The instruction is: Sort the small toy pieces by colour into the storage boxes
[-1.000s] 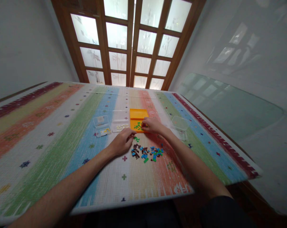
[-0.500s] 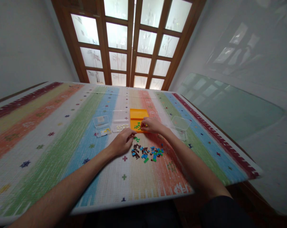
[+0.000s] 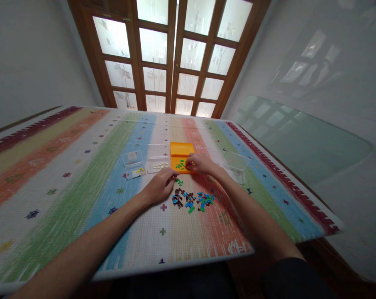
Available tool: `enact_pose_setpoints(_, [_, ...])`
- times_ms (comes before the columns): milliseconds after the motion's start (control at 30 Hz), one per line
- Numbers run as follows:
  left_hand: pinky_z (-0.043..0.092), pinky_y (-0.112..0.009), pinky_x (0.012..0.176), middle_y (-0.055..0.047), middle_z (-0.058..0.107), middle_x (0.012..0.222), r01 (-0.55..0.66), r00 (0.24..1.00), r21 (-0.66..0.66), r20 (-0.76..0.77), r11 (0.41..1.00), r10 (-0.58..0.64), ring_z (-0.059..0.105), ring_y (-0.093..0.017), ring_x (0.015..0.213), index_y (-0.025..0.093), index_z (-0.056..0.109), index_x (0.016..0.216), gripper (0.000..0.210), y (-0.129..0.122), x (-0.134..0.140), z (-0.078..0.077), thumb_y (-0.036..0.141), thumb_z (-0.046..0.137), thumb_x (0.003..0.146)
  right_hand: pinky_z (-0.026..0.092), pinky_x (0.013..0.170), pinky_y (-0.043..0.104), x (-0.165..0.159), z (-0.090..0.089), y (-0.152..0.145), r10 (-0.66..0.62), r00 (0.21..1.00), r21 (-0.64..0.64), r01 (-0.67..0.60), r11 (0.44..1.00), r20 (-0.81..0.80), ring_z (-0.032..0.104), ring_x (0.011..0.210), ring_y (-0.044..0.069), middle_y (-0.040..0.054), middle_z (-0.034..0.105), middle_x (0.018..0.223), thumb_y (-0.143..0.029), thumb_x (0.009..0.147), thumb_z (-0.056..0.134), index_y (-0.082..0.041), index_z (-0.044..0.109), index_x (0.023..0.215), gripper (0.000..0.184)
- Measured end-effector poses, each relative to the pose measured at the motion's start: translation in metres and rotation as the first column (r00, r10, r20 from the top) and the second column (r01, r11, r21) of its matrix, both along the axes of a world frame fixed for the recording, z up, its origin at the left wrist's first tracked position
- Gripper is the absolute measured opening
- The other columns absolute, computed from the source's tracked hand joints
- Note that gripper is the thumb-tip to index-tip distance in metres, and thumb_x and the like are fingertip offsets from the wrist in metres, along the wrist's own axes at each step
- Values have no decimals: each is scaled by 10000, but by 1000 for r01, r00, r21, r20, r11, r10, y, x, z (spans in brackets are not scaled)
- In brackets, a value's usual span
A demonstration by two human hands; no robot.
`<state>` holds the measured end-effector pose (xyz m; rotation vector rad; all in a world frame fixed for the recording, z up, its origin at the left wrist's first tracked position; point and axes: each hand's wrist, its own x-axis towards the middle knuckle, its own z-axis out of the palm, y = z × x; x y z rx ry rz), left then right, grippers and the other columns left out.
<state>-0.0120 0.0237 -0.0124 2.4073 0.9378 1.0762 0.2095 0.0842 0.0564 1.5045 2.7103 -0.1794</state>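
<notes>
An orange box [image 3: 182, 148] lies open on the table, its lid tipped back. Small green bricks [image 3: 180, 164] are scattered in its near half. My right hand [image 3: 200, 163] reaches into that half from the right, fingertips pinched together low among the pieces; what they hold is too small to make out. My left hand [image 3: 161, 184] rests on the cloth at the box's near left corner, its fingers curled in. Whether something is between them is hidden. Beside its fingertips lie a few green pieces [image 3: 179, 182]. Nearer me is a loose pile of brown, blue and green bricks [image 3: 189, 199].
Left of the orange box stand two open clear boxes, one with cream pieces [image 3: 159, 165], one with yellow pieces [image 3: 140, 170]. Another clear box [image 3: 237, 164] sits beyond my right forearm. A striped cloth [image 3: 119, 224] covers the table, which meets a wall on the right.
My right hand has shifted slightly to the right inside the orange box. My left hand and the brick pile look the same.
</notes>
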Motion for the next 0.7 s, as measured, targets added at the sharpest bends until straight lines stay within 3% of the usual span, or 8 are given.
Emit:
enact_pose_setpoints(167, [533,-405,834,-70,670,931,2,1000,-15,5,1000,-2,621,-223,882,186,636,1030,186,1,0,0,100,516,917,408,736,241,1,1,-3,8,999,35,-7,999,-51,643,877,169,127,726,1063,-114,914,621,-119,783,1035,202])
enact_pose_setpoints(300, [536,-395,829,-69,672,926,-6,1000,-19,0,1000,6,620,-215,870,179,641,1024,179,0,0,1,106,513,923,421,754,253,4,3,-11,112,983,60,-104,993,-146,630,848,164,96,731,981,-127,892,633,-136,771,979,163])
enact_pose_setpoints(467, [545,-395,825,-65,678,914,3,1000,-23,-8,1000,-4,623,-211,855,178,655,1044,217,0,1,0,99,512,901,423,710,245,5,-1,-31,242,949,-64,-259,964,-200,621,776,145,44,740,882,-131,869,652,-177,765,959,152])
enact_pose_setpoints(700, [555,-390,811,-62,690,886,-10,1000,-49,-14,999,10,635,-204,820,184,682,1079,248,0,0,-1,118,532,893,432,718,254,-5,-11,-49,212,962,-40,-222,974,-169,653,860,177,86,743,985,-218,870,716,-177,779,992,143])
